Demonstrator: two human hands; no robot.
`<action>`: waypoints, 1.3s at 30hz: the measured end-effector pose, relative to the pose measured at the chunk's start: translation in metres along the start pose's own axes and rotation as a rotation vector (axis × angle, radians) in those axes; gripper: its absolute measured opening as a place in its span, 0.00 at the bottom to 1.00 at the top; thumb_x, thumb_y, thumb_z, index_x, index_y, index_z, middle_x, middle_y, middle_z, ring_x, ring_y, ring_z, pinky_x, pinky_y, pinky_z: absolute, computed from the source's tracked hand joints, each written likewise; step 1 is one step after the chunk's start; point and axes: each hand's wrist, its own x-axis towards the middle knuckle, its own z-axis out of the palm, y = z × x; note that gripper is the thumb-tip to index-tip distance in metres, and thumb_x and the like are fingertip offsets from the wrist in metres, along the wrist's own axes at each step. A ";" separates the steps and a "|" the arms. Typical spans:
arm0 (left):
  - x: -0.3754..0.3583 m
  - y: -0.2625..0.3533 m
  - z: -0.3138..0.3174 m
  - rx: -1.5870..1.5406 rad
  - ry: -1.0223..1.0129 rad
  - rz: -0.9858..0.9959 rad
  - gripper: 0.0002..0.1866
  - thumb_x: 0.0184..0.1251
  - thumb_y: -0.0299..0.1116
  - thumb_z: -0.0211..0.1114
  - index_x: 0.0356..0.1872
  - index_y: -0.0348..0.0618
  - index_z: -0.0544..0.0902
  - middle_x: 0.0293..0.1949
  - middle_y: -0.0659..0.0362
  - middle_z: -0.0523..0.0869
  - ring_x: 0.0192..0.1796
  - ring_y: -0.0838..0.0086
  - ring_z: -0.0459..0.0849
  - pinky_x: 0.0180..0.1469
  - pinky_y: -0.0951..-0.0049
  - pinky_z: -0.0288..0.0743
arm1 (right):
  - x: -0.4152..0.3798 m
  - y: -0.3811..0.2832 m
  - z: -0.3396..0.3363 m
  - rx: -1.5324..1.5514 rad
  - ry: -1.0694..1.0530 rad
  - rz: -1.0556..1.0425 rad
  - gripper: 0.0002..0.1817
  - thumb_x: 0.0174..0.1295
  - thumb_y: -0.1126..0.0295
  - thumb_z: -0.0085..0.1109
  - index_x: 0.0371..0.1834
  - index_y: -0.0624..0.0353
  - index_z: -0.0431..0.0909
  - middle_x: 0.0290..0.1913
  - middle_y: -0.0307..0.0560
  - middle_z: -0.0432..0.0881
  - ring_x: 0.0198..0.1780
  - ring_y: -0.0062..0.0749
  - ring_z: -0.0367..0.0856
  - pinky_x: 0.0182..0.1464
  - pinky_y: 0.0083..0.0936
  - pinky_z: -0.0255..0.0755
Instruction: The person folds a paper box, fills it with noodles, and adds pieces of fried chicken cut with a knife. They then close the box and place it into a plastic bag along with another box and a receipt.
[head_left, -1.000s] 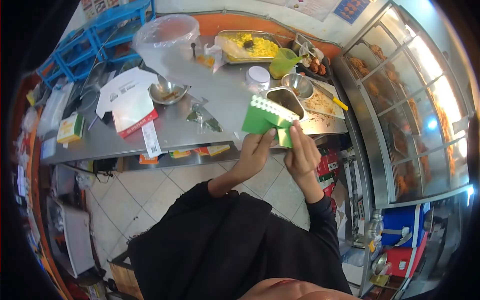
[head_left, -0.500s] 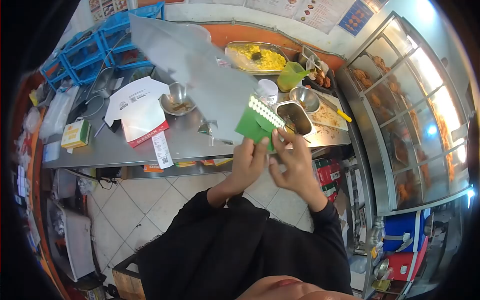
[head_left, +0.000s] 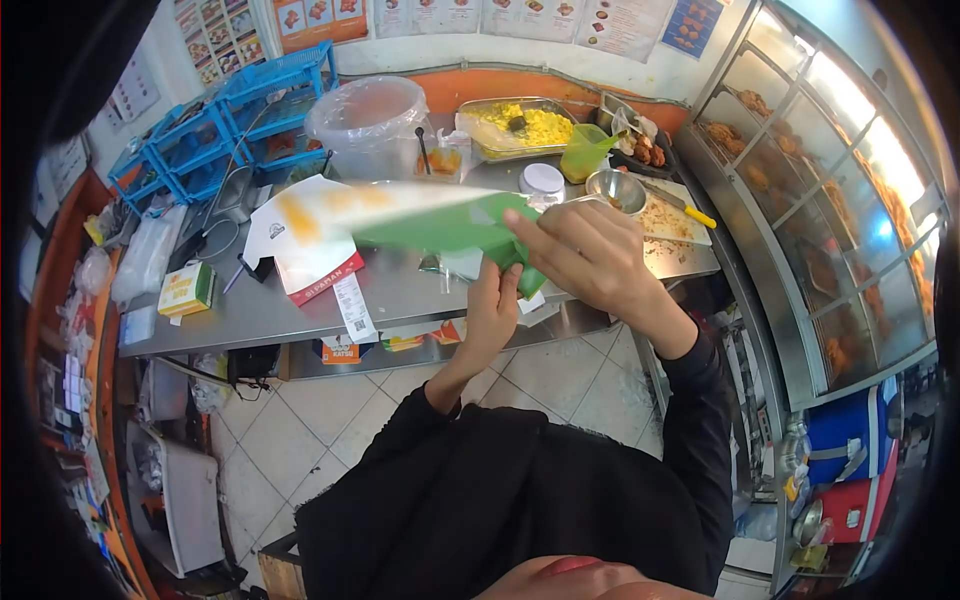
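A green and white cardboard sheet with orange print, apparently a flat food box, is held in the air over the counter. Seen nearly edge-on, its far end is blurred by motion. My left hand grips the lower green part between thumb and fingers. From the right, my right hand is closed on the green end, its index finger along the upper edge. To the left of the sheet an open white box with a red front stands on the counter, a receipt hanging from it.
Behind are a lidded plastic tub, a tray of yellow food and a green jug. A knife lies on the cutting board. Blue baskets stand back left; a glass food cabinet is at the right.
The sheet has swung from raised and broad-side to nearly level, uncovering the tub behind. My right hand has moved up over the green end. The camera view has shifted slightly.
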 end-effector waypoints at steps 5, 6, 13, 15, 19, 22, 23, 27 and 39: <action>-0.021 0.011 0.001 0.064 -0.152 0.087 0.15 0.63 0.26 0.46 0.50 0.34 0.62 0.36 0.55 0.76 0.36 0.74 0.75 0.37 0.78 0.70 | -0.045 0.000 0.005 -0.079 0.164 -0.065 0.14 0.33 0.73 0.61 0.29 0.60 0.78 0.24 0.40 0.72 0.28 0.26 0.76 0.25 0.18 0.70; -0.029 0.013 0.006 0.051 -0.165 0.098 0.15 0.63 0.26 0.46 0.50 0.34 0.62 0.36 0.55 0.76 0.36 0.74 0.75 0.38 0.78 0.70 | -0.054 0.000 0.001 -0.081 0.201 -0.044 0.12 0.35 0.73 0.60 0.28 0.60 0.78 0.25 0.40 0.72 0.29 0.26 0.76 0.26 0.18 0.71; -0.090 0.037 0.039 -0.050 -0.259 0.145 0.15 0.63 0.26 0.46 0.50 0.35 0.62 0.36 0.55 0.75 0.38 0.75 0.75 0.39 0.77 0.70 | -0.089 -0.079 -0.050 0.026 0.202 0.283 0.14 0.34 0.75 0.61 0.29 0.62 0.77 0.27 0.45 0.76 0.30 0.32 0.78 0.28 0.20 0.73; -0.109 0.039 0.052 -0.079 -0.261 0.146 0.15 0.63 0.26 0.46 0.50 0.35 0.63 0.36 0.55 0.75 0.38 0.75 0.75 0.40 0.77 0.70 | -0.092 -0.107 -0.061 0.090 0.290 0.441 0.14 0.34 0.77 0.60 0.29 0.63 0.77 0.26 0.45 0.76 0.29 0.32 0.79 0.27 0.19 0.73; -0.133 0.052 0.053 -0.051 -0.343 0.186 0.14 0.63 0.27 0.46 0.49 0.35 0.63 0.36 0.55 0.75 0.40 0.74 0.74 0.42 0.76 0.68 | -0.102 -0.134 -0.071 -0.075 0.267 0.427 0.12 0.35 0.77 0.60 0.28 0.64 0.76 0.26 0.45 0.75 0.26 0.33 0.77 0.26 0.19 0.71; -0.144 0.067 0.066 0.179 -0.294 0.278 0.14 0.64 0.30 0.44 0.49 0.35 0.65 0.38 0.56 0.73 0.39 0.74 0.72 0.41 0.76 0.67 | -0.118 -0.136 -0.093 -0.223 0.036 0.454 0.13 0.34 0.79 0.58 0.29 0.65 0.77 0.25 0.42 0.74 0.27 0.31 0.74 0.25 0.17 0.68; -0.148 0.069 0.073 0.165 -0.247 0.268 0.15 0.65 0.31 0.43 0.50 0.35 0.64 0.39 0.57 0.73 0.39 0.75 0.72 0.40 0.77 0.67 | -0.124 -0.137 -0.094 -0.258 0.041 0.455 0.13 0.35 0.75 0.58 0.29 0.62 0.78 0.30 0.43 0.73 0.27 0.31 0.71 0.26 0.18 0.66; -0.151 0.099 0.079 -0.262 -0.377 -0.117 0.16 0.64 0.29 0.44 0.51 0.34 0.63 0.42 0.55 0.74 0.44 0.72 0.72 0.43 0.73 0.67 | -0.127 -0.126 -0.134 0.039 -0.067 0.616 0.19 0.38 0.71 0.62 0.39 0.53 0.79 0.47 0.53 0.68 0.43 0.39 0.72 0.46 0.31 0.66; -0.125 0.096 0.075 0.047 -1.355 0.267 0.39 0.51 0.43 0.58 0.62 0.41 0.51 0.65 0.55 0.49 0.66 0.63 0.49 0.64 0.63 0.41 | -0.161 -0.101 -0.200 0.711 -0.305 1.349 0.18 0.50 0.71 0.54 0.45 0.65 0.73 0.37 0.46 0.79 0.38 0.20 0.74 0.40 0.18 0.69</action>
